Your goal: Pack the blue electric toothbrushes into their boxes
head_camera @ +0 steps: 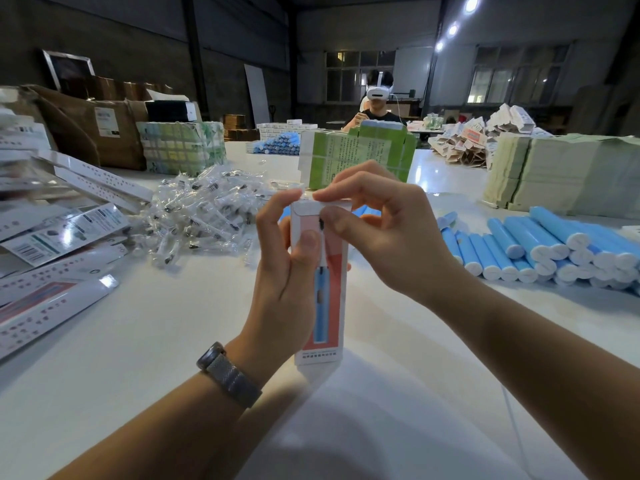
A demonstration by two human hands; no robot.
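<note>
Both forearms reach in from the near edge over the white worktop [138,341]. Box [329,296]: narrow, upright, white with a red panel and a printed blue toothbrush, held above the worktop at centre. Left hand [287,271] grips its side, fingers curled round, thumb on the front face. Right hand [381,226] pinches the top flap with thumb and fingertips. Blue toothbrush handles [540,247] lie stacked to the right, well apart.
</note>
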